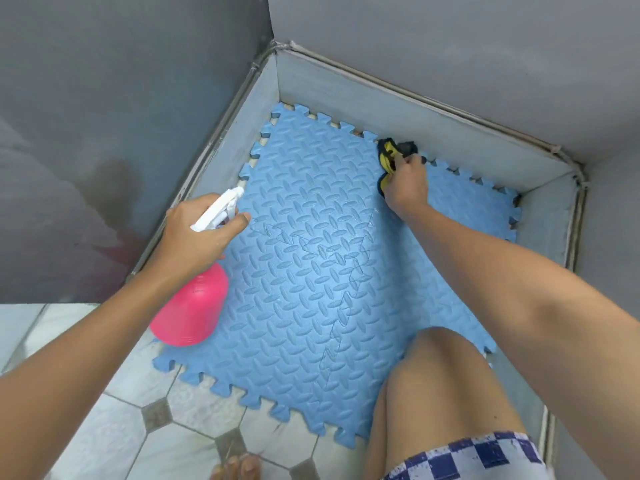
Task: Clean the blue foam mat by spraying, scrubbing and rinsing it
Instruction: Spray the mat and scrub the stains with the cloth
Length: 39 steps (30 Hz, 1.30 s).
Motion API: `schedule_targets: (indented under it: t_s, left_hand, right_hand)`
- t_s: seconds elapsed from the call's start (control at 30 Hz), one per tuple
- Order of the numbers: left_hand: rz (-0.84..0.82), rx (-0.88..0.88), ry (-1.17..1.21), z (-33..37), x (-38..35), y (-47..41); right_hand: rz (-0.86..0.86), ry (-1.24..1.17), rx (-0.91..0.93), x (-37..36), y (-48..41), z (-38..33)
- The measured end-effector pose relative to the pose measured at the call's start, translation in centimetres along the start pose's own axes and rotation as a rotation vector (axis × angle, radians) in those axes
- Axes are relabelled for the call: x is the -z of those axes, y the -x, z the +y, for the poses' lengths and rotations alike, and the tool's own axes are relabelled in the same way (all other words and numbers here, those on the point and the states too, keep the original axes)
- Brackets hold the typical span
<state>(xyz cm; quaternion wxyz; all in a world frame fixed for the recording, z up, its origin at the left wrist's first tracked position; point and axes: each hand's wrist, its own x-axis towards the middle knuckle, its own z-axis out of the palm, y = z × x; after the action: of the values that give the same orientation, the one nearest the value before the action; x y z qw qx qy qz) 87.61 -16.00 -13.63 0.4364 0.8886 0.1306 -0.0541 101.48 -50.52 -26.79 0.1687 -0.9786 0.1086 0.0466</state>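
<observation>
The blue foam mat [311,271], made of interlocking tiles with a raised tread pattern, lies on the floor in a corner. My left hand [194,233] grips a pink spray bottle [194,306] by its white trigger head [221,209], held over the mat's left edge with the nozzle pointing toward the far side. My right hand [405,185] presses a yellow and black cloth [389,157] onto the mat near its far edge. My bare knee [440,386] rests over the mat's near right part.
Grey walls [121,98] close in the left and far sides, with a pale baseboard [450,133] running along them. White floor tiles with dark diamond insets [156,415] lie in front of the mat. My toes [239,469] show at the bottom edge.
</observation>
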Motion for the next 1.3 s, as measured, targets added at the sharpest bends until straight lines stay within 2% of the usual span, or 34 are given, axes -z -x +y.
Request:
schedule_targets:
  t_s: [0.2, 0.33, 0.43, 0.57, 0.7, 0.77, 0.8, 0.93, 1.0, 1.03, 1.1, 1.2, 1.3]
  left_hand:
    - [0.033, -0.017, -0.013, -3.2, 2.0, 3.1]
    - [0.021, -0.023, 0.013, -4.8, 3.9, 4.1]
    - [0.006, -0.012, 0.056, -6.0, 4.4, 4.7]
    - [-0.009, -0.061, 0.106, -6.4, 4.6, 5.5]
    - [-0.190, -0.052, 0.170, -6.4, 6.4, 6.2]
    - [-0.242, -0.049, 0.174, -6.5, 7.4, 6.9]
    - [-0.256, -0.051, 0.171, -6.7, 7.8, 7.3]
    - [-0.297, -0.039, 0.173, -8.4, 9.5, 9.4]
    - [-0.284, -0.036, 0.163, -9.4, 10.8, 10.4]
    - [-0.269, -0.026, 0.167, -9.9, 11.5, 11.0]
    - [-0.191, -0.007, 0.179, -11.1, 12.8, 12.1]
    - [0.050, 0.057, 0.264, -12.8, 14.5, 13.7]
    - [0.307, 0.139, 0.382, -14.4, 16.0, 14.1]
  right_hand:
    - [-0.155, 0.013, 0.283, -3.9, -1.4, -14.0]
    - [-0.260, -0.009, 0.574, -5.8, 4.5, -18.7]
    - [-0.341, -0.025, 0.772, -6.9, 11.2, -18.5]
    - [-0.482, -0.002, 1.032, -6.5, 19.0, -14.1]
    - [-0.718, 0.049, 1.211, -4.4, 19.0, -10.5]
    - [-0.683, 0.105, 1.172, -3.7, 16.0, -10.3]
    - [-0.614, 0.105, 1.078, -3.7, 14.2, -10.4]
    - [-0.281, -0.066, 0.474, -5.3, 11.3, -12.9]
    - [-0.202, -0.090, 0.329, -6.8, 13.2, -15.3]
    - [-0.207, -0.101, 0.340, -7.4, 14.7, -16.4]
    - [-0.296, -0.128, 0.499, -8.4, 18.2, -18.3]
    - [-0.451, -0.127, 0.787, -9.3, 23.3, -19.2]
    - [-0.518, -0.121, 0.883, -9.7, 26.9, -18.8]
